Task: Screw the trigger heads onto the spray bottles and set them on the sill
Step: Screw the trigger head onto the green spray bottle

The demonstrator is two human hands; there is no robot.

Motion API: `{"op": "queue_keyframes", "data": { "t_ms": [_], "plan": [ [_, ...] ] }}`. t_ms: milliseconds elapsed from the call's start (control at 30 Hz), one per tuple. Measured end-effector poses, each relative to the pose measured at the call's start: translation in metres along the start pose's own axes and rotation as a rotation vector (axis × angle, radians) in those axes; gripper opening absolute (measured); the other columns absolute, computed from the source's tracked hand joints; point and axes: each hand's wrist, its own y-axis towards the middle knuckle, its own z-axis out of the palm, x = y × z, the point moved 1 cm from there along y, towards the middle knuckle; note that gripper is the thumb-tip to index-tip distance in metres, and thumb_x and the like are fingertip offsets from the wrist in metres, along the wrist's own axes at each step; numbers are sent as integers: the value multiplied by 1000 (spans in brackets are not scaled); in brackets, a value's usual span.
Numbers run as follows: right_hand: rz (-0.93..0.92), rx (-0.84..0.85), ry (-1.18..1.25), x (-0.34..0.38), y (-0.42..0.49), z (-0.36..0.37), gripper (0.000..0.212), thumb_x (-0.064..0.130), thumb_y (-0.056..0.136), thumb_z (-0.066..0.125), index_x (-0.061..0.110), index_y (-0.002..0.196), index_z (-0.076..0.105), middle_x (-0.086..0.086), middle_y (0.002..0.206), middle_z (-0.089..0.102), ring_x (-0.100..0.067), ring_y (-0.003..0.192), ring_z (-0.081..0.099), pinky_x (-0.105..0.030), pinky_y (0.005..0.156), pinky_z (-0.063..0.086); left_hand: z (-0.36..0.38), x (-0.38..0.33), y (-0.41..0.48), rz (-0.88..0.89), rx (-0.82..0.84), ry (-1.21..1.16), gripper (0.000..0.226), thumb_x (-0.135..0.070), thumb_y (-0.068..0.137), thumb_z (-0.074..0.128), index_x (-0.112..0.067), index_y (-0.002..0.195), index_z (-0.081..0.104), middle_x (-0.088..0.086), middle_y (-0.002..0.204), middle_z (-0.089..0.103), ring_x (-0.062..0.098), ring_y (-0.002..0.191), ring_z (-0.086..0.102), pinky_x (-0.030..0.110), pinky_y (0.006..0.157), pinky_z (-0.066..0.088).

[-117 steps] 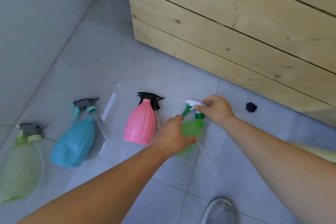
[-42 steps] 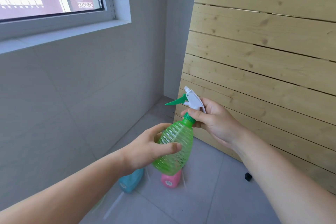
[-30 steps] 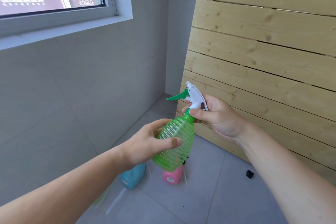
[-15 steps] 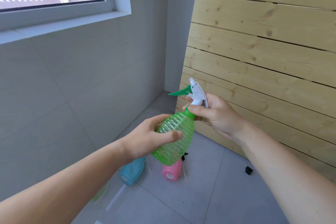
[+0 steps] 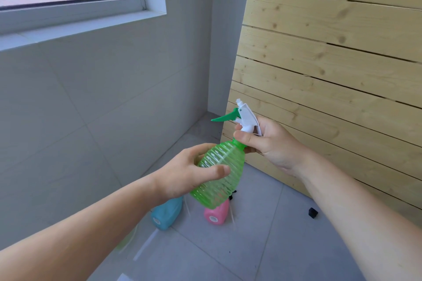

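I hold a ribbed green spray bottle (image 5: 222,173) in the air, tilted with its neck up and to the right. My left hand (image 5: 189,173) grips its body from the left. My right hand (image 5: 267,141) pinches the neck and collar just under the white trigger head (image 5: 245,117), whose green lever points left. The white window sill (image 5: 75,29) runs along the upper left, above the grey tiled wall. On the floor below lie a blue bottle (image 5: 166,214) and a pink bottle (image 5: 217,213), both partly hidden by my hands and the green bottle.
A wall of pale wooden planks (image 5: 331,64) leans at the right. A small black cap (image 5: 312,212) lies on the grey floor tiles near its foot. Thin white dip tubes (image 5: 143,246) lie by the bottles on the floor.
Since 3.9 s ago I lifted the green bottle off the floor and my view rose to the window. In the last second the bottle and both hands have barely shifted.
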Motion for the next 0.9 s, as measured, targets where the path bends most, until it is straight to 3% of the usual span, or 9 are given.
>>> {"op": "queue_keyframes", "data": {
  "t_ms": [67,133,267,367,433,567,700,767,900],
  "plan": [
    [-8,-52,-104,-3,2,3,26,35,85,72,14,98,63,-20,91,65,-21,82,62,-55,86,54,0,2,1,-5,2,10,46,-34,80,75,-26,125,69,8,114,79,26,104,76,32,83,62],
    [-2,-92,-138,-3,3,5,41,44,81,72,16,109,64,-21,100,69,-20,84,64,-53,87,55,0,2,2,2,-5,12,46,-35,79,76,-27,125,69,6,114,79,22,102,77,30,83,63],
    [16,-43,77,-3,3,-1,41,20,81,69,12,120,60,-4,99,67,-18,89,66,-34,79,55,1,1,4,22,-24,-5,48,-34,78,77,-27,124,69,5,112,79,13,95,77,26,77,63],
    [16,-45,106,-5,3,-1,35,13,85,71,9,118,61,2,100,65,-15,87,65,-33,80,54,1,4,5,11,-26,14,51,-34,78,79,-26,127,67,7,115,79,23,104,77,38,88,64],
    [14,-58,47,-7,4,3,23,20,87,73,9,105,63,5,86,62,-15,80,62,-36,78,54,1,6,5,8,-16,25,50,-33,79,80,-25,127,68,9,116,79,29,107,76,45,93,62],
    [-10,-140,-60,-7,6,8,35,47,80,74,17,97,66,6,76,58,-16,77,61,-44,79,54,2,5,5,11,-7,18,48,-31,81,81,-25,127,68,8,116,79,28,107,76,41,90,63],
    [17,-47,144,-2,4,1,37,23,80,69,13,115,62,-2,95,68,-15,84,67,-35,79,55,2,0,5,18,-33,-6,42,-23,89,81,-25,128,67,8,116,78,26,106,75,32,82,63],
    [8,-31,113,-6,5,-1,32,20,84,71,10,113,62,6,93,69,-13,84,67,-38,84,55,2,2,6,17,-33,-5,47,-28,83,83,-25,127,67,7,115,79,26,106,76,34,84,63],
    [10,-121,-61,-8,6,6,48,46,81,73,7,107,64,20,76,62,-14,80,65,-46,86,56,3,6,6,19,-9,9,51,-35,78,80,-25,127,68,7,115,79,27,107,76,44,93,62]
  ]
}}
